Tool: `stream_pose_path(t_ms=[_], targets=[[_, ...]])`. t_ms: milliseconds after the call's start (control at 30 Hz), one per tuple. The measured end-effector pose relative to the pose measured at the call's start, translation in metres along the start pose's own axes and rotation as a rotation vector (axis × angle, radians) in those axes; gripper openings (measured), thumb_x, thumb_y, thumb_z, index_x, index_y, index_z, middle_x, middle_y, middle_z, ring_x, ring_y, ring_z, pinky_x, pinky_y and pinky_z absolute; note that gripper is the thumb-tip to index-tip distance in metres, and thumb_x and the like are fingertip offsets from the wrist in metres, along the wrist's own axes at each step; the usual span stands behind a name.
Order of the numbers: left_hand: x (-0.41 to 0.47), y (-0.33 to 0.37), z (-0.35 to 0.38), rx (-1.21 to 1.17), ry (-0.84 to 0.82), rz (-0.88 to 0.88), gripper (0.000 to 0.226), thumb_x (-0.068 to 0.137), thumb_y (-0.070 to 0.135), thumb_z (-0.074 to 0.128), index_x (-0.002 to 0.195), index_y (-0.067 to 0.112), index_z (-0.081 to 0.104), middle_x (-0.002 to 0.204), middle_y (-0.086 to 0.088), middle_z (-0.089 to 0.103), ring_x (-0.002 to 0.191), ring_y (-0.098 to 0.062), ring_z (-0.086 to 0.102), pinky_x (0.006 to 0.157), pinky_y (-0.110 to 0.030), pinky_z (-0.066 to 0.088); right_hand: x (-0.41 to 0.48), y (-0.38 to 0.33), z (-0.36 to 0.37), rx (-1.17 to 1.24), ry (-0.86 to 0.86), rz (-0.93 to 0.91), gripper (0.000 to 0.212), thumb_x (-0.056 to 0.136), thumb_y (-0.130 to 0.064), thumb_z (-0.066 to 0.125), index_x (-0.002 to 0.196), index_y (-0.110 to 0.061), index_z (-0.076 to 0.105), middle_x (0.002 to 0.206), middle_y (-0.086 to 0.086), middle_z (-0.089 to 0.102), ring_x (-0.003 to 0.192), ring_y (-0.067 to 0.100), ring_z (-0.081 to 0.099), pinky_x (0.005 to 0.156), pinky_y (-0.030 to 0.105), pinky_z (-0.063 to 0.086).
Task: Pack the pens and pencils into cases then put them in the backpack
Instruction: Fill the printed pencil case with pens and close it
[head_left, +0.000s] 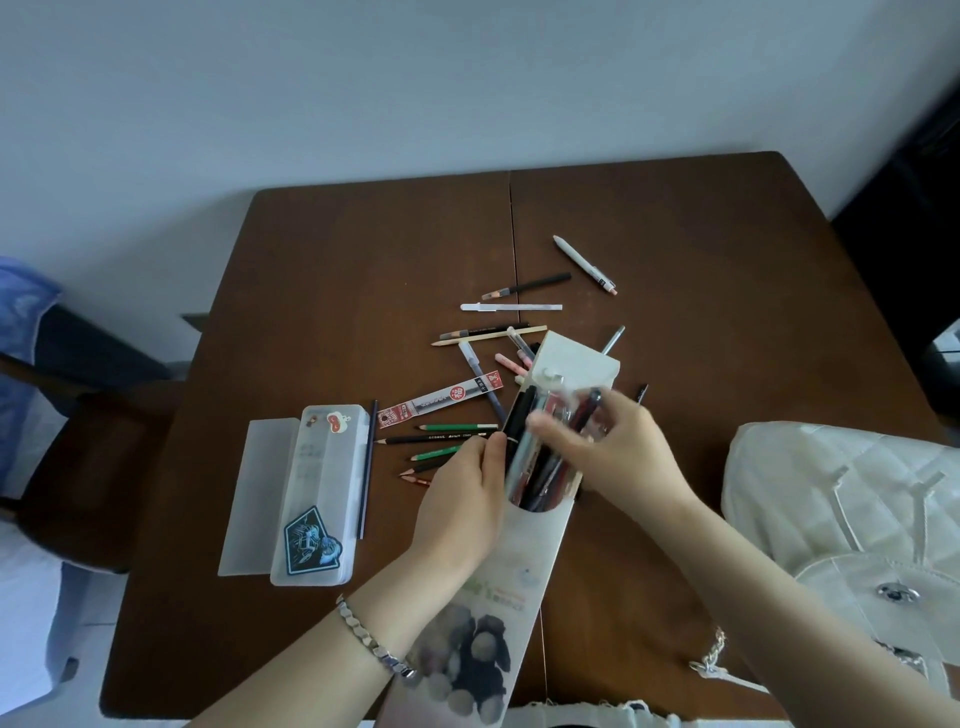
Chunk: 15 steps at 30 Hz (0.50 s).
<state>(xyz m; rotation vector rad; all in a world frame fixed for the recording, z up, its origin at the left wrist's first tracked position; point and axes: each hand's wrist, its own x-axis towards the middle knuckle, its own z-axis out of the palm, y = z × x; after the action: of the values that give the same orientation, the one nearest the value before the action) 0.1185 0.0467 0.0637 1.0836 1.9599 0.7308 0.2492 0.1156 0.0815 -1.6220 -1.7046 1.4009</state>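
Near the bench (363, 260) front edge, the left hand (462, 499) grips the case (519, 571) at its mouth while the right hand (623, 452), fingers curled, holds a bundle of pens (537, 465) half inside; best keep that mouth wide and slide them in parallel.

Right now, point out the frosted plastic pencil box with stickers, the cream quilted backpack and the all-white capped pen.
Frosted plastic pencil box (318, 488): head view, body between its two stickers.
Cream quilted backpack (841, 488): head view, quilted top panel.
All-white capped pen (511, 307): head view, middle of barrel.
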Motion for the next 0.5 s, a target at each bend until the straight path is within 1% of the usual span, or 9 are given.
stream_pose_path(t_ms=[67,133,167,233,267,333,433,467,500], targets=[[-0.001,-0.003,-0.002,0.024,-0.014,0.02,0.04,0.1,0.038,0.026,0.106,0.017,0.059,0.092,0.004,0.065,0.08,-0.004,0.06,0.065,-0.011,0.047,0.006,0.0,-0.007,0.079,0.081,-0.012,0.039,0.077,-0.043,0.069,0.109,-0.022,0.059,0.09,-0.009,0.065,0.079,0.006,0.063,0.06,0.017,0.048],[-0.001,-0.005,-0.003,0.04,-0.042,0.027,0.04,0.099,0.038,0.025,0.108,0.017,0.058,0.091,0.007,0.063,0.076,0.0,0.058,0.056,-0.004,0.045,0.011,-0.001,-0.011,0.085,0.104,-0.047,0.034,0.081,-0.033,0.068,0.112,-0.023,0.057,0.084,-0.011,0.063,0.072,0.007,0.061,0.061,0.021,0.05],[-0.001,-0.005,-0.003,0.044,-0.058,0.027,0.04,0.099,0.039,0.025,0.109,0.017,0.057,0.091,0.007,0.063,0.076,0.0,0.059,0.056,-0.004,0.046,0.013,0.0,-0.013,0.076,0.113,-0.069,0.031,0.082,-0.028,0.067,0.111,-0.022,0.059,0.083,-0.011,0.063,0.071,0.008,0.062,0.062,0.021,0.052],[0.0,-0.005,-0.002,0.045,-0.087,0.028,0.041,0.099,0.041,0.025,0.111,0.018,0.057,0.095,0.006,0.065,0.082,-0.004,0.062,0.063,-0.012,0.051,0.016,0.001,-0.014,0.044,0.113,-0.11,0.023,0.083,-0.021,0.068,0.105,-0.02,0.063,0.083,-0.01,0.065,0.072,0.007,0.063,0.061,0.018,0.053],[0.0,-0.005,-0.002,0.04,-0.098,0.029,0.042,0.099,0.042,0.025,0.112,0.018,0.057,0.097,0.005,0.065,0.085,-0.005,0.063,0.067,-0.016,0.053,0.017,0.002,-0.013,0.016,0.103,-0.131,0.018,0.083,-0.02,0.067,0.1,-0.018,0.066,0.082,-0.01,0.065,0.071,0.006,0.063,0.06,0.015,0.051],[0.0,-0.004,-0.002,0.016,-0.098,0.026,0.042,0.099,0.042,0.025,0.113,0.019,0.057,0.098,0.005,0.065,0.086,-0.005,0.063,0.07,-0.018,0.053,0.017,0.004,-0.012,-0.103,0.07,-0.199,0.009,0.083,-0.019,0.067,0.091,-0.014,0.07,0.08,-0.005,0.064,0.07,0.007,0.059,0.059,0.012,0.046],[0.0,-0.007,-0.002,-0.01,-0.079,0.008,0.042,0.099,0.042,0.026,0.11,0.017,0.059,0.096,0.003,0.067,0.085,-0.005,0.063,0.071,-0.021,0.053,0.014,0.007,-0.009,-0.282,0.016,-0.351,0.011,0.082,-0.019,0.068,0.085,-0.009,0.072,0.083,0.005,0.066,0.076,0.015,0.058,0.065,0.019,0.046],[-0.001,-0.008,-0.001,-0.015,-0.073,0.001,0.043,0.099,0.042,0.026,0.109,0.017,0.059,0.096,0.003,0.067,0.085,-0.006,0.064,0.071,-0.022,0.054,0.013,0.008,-0.01,-0.306,-0.013,-0.381,0.013,0.082,-0.02,0.068,0.086,-0.008,0.072,0.084,0.006,0.066,0.077,0.015,0.058,0.066,0.022,0.048],[-0.001,-0.009,0.0,-0.021,-0.066,-0.006,0.044,0.099,0.041,0.026,0.109,0.016,0.06,0.095,0.003,0.068,0.085,-0.006,0.064,0.07,-0.021,0.053,0.012,0.008,-0.011,-0.315,-0.03,-0.391,0.014,0.083,-0.023,0.067,0.086,-0.01,0.072,0.082,0.003,0.066,0.075,0.011,0.058,0.065,0.02,0.048]])
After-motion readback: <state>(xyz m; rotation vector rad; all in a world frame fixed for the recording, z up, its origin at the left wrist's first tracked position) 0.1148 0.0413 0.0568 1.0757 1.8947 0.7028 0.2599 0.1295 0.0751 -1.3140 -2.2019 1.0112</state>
